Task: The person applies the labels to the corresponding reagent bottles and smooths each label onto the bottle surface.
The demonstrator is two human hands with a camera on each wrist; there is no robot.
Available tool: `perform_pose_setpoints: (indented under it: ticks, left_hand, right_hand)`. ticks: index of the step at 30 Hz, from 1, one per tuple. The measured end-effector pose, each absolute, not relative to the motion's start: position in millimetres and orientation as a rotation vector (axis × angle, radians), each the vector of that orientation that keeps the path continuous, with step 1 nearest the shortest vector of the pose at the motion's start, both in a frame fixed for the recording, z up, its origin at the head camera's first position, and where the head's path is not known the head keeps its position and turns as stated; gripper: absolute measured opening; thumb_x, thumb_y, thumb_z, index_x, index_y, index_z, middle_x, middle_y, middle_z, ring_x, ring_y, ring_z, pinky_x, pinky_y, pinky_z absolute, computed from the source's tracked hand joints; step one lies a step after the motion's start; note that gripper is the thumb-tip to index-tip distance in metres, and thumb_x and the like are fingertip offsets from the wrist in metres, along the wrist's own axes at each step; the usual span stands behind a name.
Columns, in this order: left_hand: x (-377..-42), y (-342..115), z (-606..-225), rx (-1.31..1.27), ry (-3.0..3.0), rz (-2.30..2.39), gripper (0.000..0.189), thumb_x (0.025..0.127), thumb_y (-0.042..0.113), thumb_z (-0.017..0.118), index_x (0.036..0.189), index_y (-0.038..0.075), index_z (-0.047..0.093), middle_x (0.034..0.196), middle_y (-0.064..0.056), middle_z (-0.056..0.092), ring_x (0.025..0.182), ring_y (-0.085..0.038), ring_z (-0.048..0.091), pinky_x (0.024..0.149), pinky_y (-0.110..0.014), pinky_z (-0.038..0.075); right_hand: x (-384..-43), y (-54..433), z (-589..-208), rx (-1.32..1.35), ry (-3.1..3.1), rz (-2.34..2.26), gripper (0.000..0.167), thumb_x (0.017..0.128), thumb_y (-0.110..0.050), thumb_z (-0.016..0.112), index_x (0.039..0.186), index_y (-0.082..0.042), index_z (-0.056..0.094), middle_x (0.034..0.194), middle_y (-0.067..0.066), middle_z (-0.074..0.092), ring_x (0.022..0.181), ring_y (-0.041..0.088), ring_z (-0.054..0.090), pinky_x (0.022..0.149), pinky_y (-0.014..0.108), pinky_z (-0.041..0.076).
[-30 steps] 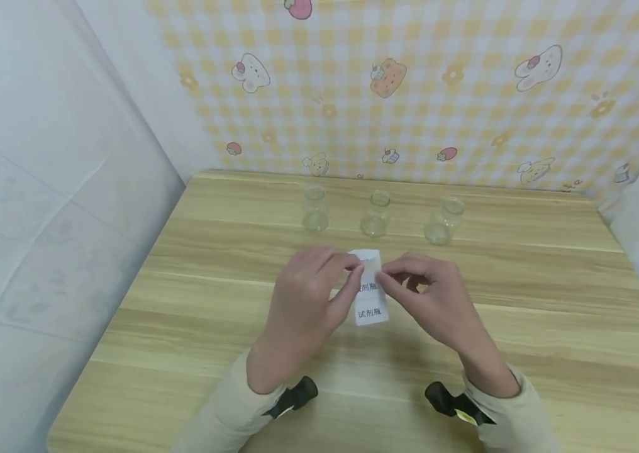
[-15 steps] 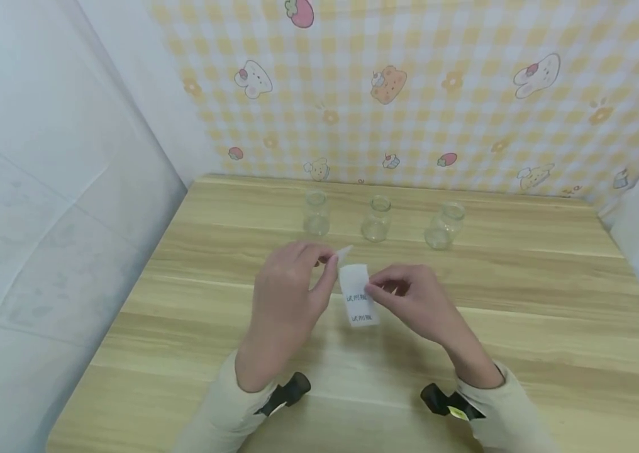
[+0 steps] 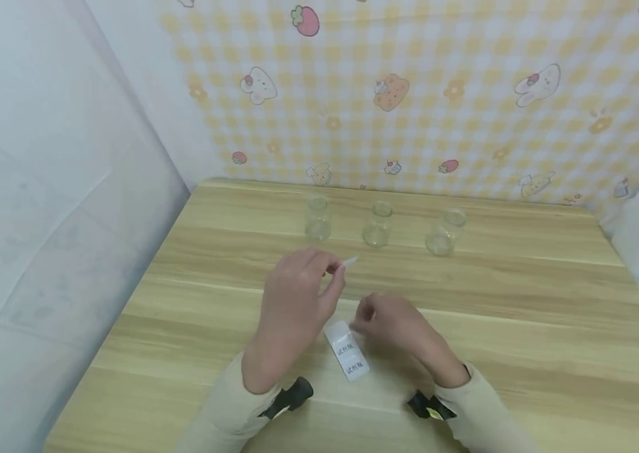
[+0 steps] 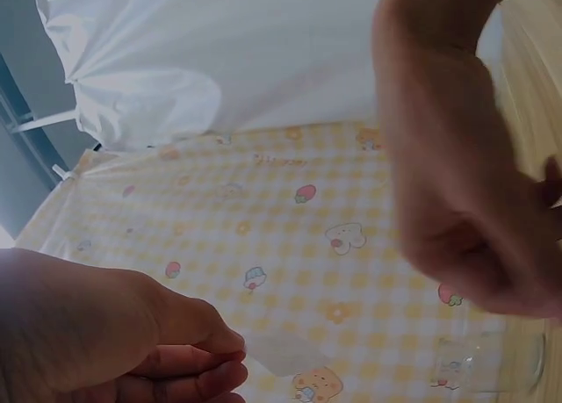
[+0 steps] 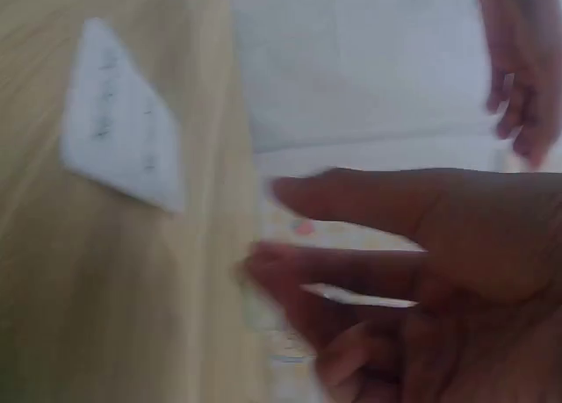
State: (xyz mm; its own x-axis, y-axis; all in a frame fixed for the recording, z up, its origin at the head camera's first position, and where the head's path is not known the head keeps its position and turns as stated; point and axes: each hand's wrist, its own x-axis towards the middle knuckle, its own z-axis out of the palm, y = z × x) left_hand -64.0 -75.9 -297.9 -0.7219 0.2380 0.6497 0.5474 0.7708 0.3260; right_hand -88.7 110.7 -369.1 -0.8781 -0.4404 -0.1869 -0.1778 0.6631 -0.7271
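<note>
Between thumb and forefinger, my left hand (image 3: 295,305) pinches a small white label (image 3: 350,260), which also shows at the fingertips in the left wrist view. Low over the table, my right hand (image 3: 399,322) has its thumb and forefinger apart and holds nothing. Just left of it is a white label sheet (image 3: 348,352) printed with dark characters; in the right wrist view the sheet (image 5: 127,122) looks blurred and free of the fingers. Whether it lies fully flat, I cannot tell. Beyond the hands stand three clear glass bottles: left (image 3: 318,219), middle (image 3: 378,225) and right (image 3: 446,233).
The wooden table (image 3: 523,314) runs back to a yellow checked cloth (image 3: 466,126) with cartoon prints. A white sheet-like wall (image 3: 42,189) borders the left side. The bottles are spaced apart in a row near the back edge.
The left hand has drawn a label off the sheet and still pinches it. My right hand has moved down toward the table and let go of the sheet.
</note>
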Motion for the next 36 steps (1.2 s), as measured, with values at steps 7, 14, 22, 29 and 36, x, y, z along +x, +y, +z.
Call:
perform_pose_setpoints:
  ticks: [7,14,22,29,36]
  left_hand:
    - [-63,-72,-302,-0.634,-2.384,-0.644,0.005,0.088,0.007,0.079,0.086,0.007,0.074,0.081,-0.002,0.074,0.074,-0.020,0.068,0.069,-0.034,0.056]
    - [-59,-62,-308,-0.732,-2.406,-0.584,0.003,0.090,0.009,0.078,0.089,0.007,0.077,0.082,-0.001,0.071,0.070,-0.017,0.064,0.064,-0.032,0.052]
    - [-56,-55,-310,-0.748,-2.403,-0.510,0.004,0.092,0.010,0.078,0.092,0.007,0.077,0.085,-0.002,0.073,0.079,-0.019,0.067,0.070,-0.033,0.053]
    - [-56,-53,-309,-0.755,-2.393,-0.505,0.004,0.094,0.013,0.078,0.094,0.009,0.078,0.086,0.000,0.073,0.081,-0.018,0.067,0.073,-0.033,0.052]
    - [-66,-68,-304,-0.633,-2.402,-0.813,0.008,0.094,0.017,0.078,0.099,0.011,0.080,0.092,0.000,0.077,0.085,-0.018,0.071,0.081,-0.039,0.056]
  right_hand:
    - [-80,127,-322,-0.276,2.430,-1.779,0.031,0.105,-0.028,0.064,0.093,-0.001,0.075,0.082,0.011,0.072,0.061,0.023,0.066,0.051,0.028,0.048]
    - [-80,129,-317,-0.231,2.326,-1.856,0.030,0.103,-0.025,0.067,0.096,0.003,0.076,0.084,0.011,0.074,0.062,0.022,0.069,0.049,0.027,0.049]
    - [-79,130,-317,-0.209,2.338,-1.846,0.026,0.100,-0.024,0.071,0.097,0.001,0.078,0.084,0.011,0.075,0.063,0.022,0.070,0.050,0.028,0.051]
    - [-77,132,-315,-0.197,2.343,-1.856,0.023,0.098,-0.019,0.072,0.099,0.003,0.077,0.086,0.012,0.076,0.063,0.021,0.070,0.050,0.028,0.052]
    - [-74,137,-314,-0.320,2.462,-1.959,0.016,0.099,-0.012,0.071,0.100,0.003,0.077,0.086,0.011,0.075,0.062,0.022,0.070,0.052,0.029,0.055]
